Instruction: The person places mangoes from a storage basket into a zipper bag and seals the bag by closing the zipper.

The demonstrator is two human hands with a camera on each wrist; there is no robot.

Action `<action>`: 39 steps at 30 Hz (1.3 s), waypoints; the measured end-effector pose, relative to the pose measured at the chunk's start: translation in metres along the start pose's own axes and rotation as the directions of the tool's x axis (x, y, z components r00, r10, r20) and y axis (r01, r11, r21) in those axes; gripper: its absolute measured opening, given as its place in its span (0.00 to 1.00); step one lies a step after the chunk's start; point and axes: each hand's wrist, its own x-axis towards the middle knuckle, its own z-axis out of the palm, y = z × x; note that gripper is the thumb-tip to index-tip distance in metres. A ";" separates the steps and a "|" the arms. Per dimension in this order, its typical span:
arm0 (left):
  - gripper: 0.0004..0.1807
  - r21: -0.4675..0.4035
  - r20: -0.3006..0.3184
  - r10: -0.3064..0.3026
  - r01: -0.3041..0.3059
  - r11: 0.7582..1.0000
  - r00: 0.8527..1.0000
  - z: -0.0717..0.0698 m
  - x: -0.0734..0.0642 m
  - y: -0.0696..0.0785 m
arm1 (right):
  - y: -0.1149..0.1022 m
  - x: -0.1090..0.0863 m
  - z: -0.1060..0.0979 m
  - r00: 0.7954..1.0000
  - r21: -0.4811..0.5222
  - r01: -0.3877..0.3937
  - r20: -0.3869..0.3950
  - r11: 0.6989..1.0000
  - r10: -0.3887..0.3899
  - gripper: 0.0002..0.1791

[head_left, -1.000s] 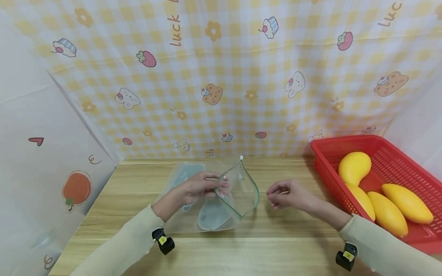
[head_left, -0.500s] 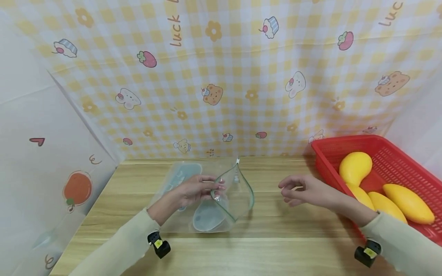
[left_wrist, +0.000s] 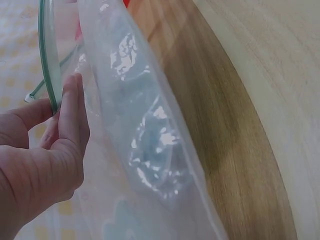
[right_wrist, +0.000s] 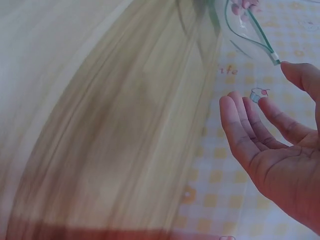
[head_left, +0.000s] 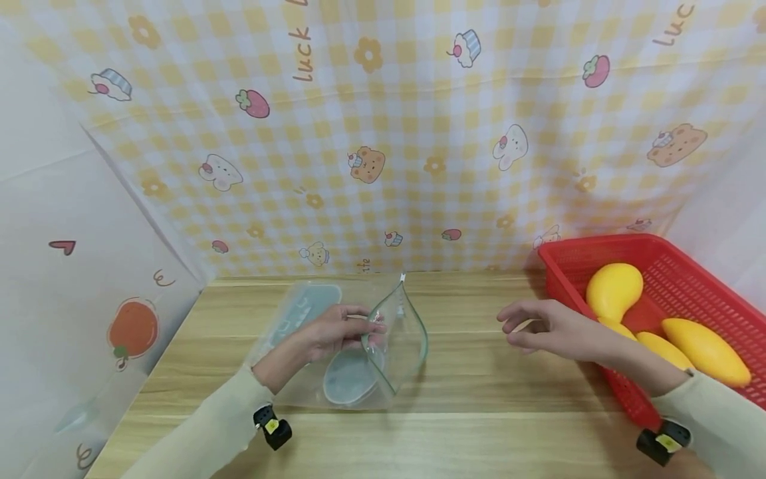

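Left hand [head_left: 335, 332] pinches gaping zip bag [head_left: 350, 379] at mouth; right hand [head_left: 547, 327] relaxed, released, left of red basket [head_left: 574, 266] of mangoes [head_left: 706, 351].

Head view: your left hand [head_left: 336, 332] points toward 2 o'clock, fingers [left_wrist: 74, 112] pinched together; your right hand [head_left: 547, 328] points toward 10 o'clock, fingers loosely bent, thumb [right_wrist: 302, 76] apart from them.
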 end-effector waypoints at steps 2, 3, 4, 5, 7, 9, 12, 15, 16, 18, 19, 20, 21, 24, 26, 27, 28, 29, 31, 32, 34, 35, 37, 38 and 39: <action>0.13 0.018 0.002 0.001 -0.001 1.000 1.000 0.001 0.000 0.000 | -0.002 -0.002 -0.002 1.000 -0.022 0.009 -0.010 1.000 -0.009 0.22; 0.14 0.024 0.004 0.004 -0.004 1.000 1.000 0.002 0.001 -0.001 | -0.002 -0.003 -0.003 1.000 -0.038 0.019 -0.013 0.999 -0.019 0.22; 0.15 0.026 0.005 0.004 -0.004 1.000 1.000 0.002 0.001 -0.001 | -0.003 -0.004 -0.005 0.999 -0.062 0.031 -0.018 0.998 -0.032 0.21; 0.15 0.026 0.006 0.004 -0.004 1.000 1.000 0.003 0.002 -0.001 | -0.004 -0.005 -0.006 0.999 -0.086 0.041 -0.021 0.995 -0.043 0.21; 0.15 0.020 0.010 0.004 -0.004 1.000 1.000 0.004 0.003 -0.002 | -0.007 -0.007 -0.008 0.997 -0.132 0.067 -0.024 0.989 -0.071 0.19; 0.16 0.019 0.018 0.007 -0.007 1.000 1.000 0.005 0.004 -0.003 | -0.008 -0.011 -0.011 0.995 -0.168 0.094 -0.024 0.981 -0.099 0.18; 0.17 0.023 0.024 0.008 -0.008 1.000 1.000 0.007 0.004 -0.003 | -0.011 -0.015 -0.016 0.991 -0.207 0.120 -0.028 0.971 -0.128 0.19; 0.18 0.031 0.023 0.007 -0.008 0.999 1.000 0.008 0.005 -0.002 | -0.013 -0.019 -0.022 0.988 -0.249 0.137 -0.039 0.959 -0.151 0.19; 0.18 0.033 0.021 0.005 -0.005 0.999 1.000 0.008 0.005 -0.002 | -0.014 -0.021 -0.024 0.986 -0.269 0.143 -0.047 0.953 -0.161 0.19; 0.18 0.040 0.017 0.001 -0.002 0.999 1.000 0.009 0.005 -0.002 | -0.014 -0.023 -0.028 0.984 -0.299 0.144 -0.061 0.943 -0.170 0.20; 0.18 0.046 0.016 0.001 -0.002 0.999 1.000 0.009 0.005 -0.002 | -0.014 -0.024 -0.030 0.983 -0.309 0.142 -0.071 0.940 -0.171 0.20; 0.18 0.053 0.016 0.002 -0.003 0.999 1.000 0.009 0.005 -0.002 | -0.015 -0.026 -0.033 0.982 -0.317 0.139 -0.077 0.938 -0.171 0.20; 0.17 0.054 0.016 0.002 -0.003 0.999 1.000 0.009 0.005 -0.002 | -0.015 -0.027 -0.035 0.983 -0.321 0.132 -0.082 0.938 -0.166 0.20; 0.17 0.054 0.017 0.000 -0.001 0.999 1.000 0.009 0.005 -0.002 | -0.014 -0.031 -0.042 0.984 -0.327 0.121 -0.088 0.937 -0.158 0.21; 0.16 0.048 0.017 0.002 -0.003 0.999 1.000 0.009 0.005 -0.003 | -0.013 -0.033 -0.047 0.984 -0.333 0.113 -0.093 0.936 -0.152 0.20; 0.16 0.045 0.015 0.001 -0.002 0.999 1.000 0.009 0.005 -0.003 | -0.012 -0.034 -0.049 0.984 -0.338 0.110 -0.098 0.935 -0.151 0.20; 0.16 0.042 0.014 0.001 -0.001 0.999 1.000 0.009 0.005 -0.003 | -0.011 -0.036 -0.052 0.982 -0.345 0.110 -0.105 0.932 -0.155 0.20; 0.16 0.041 0.013 0.001 -0.001 0.999 1.000 0.009 0.005 -0.003 | -0.010 -0.037 -0.054 0.981 -0.356 0.107 -0.116 0.929 -0.157 0.19; 0.16 0.041 0.013 0.000 0.000 0.999 1.000 0.009 0.005 -0.002 | -0.008 -0.039 -0.059 0.979 -0.364 0.101 -0.130 0.926 -0.157 0.19; 0.16 0.044 0.013 -0.001 0.001 0.999 1.000 0.009 0.005 -0.002 | -0.008 -0.040 -0.061 0.978 -0.373 0.095 -0.138 0.923 -0.157 0.18; 0.16 0.045 0.015 -0.003 0.002 0.999 1.000 0.009 0.005 -0.003 | -0.006 -0.042 -0.065 0.976 -0.394 0.084 -0.154 0.915 -0.156 0.19; 0.16 0.046 0.015 -0.002 0.002 0.999 1.000 0.008 0.005 -0.002 | -0.006 -0.043 -0.067 0.976 -0.398 0.074 -0.161 0.914 -0.149 0.19; 0.16 0.045 0.016 -0.005 0.004 0.999 1.000 0.008 0.005 -0.002 | -0.004 -0.045 -0.071 0.973 -0.421 0.067 -0.172 0.905 -0.152 0.19; 0.16 0.043 0.017 -0.005 0.004 0.999 1.000 0.008 0.005 -0.002 | -0.004 -0.045 -0.073 0.972 -0.434 0.064 -0.178 0.898 -0.155 0.20; 0.16 0.040 0.018 -0.006 0.006 0.999 1.000 0.008 0.005 -0.002 | -0.003 -0.046 -0.075 0.971 -0.442 0.059 -0.183 0.895 -0.155 0.20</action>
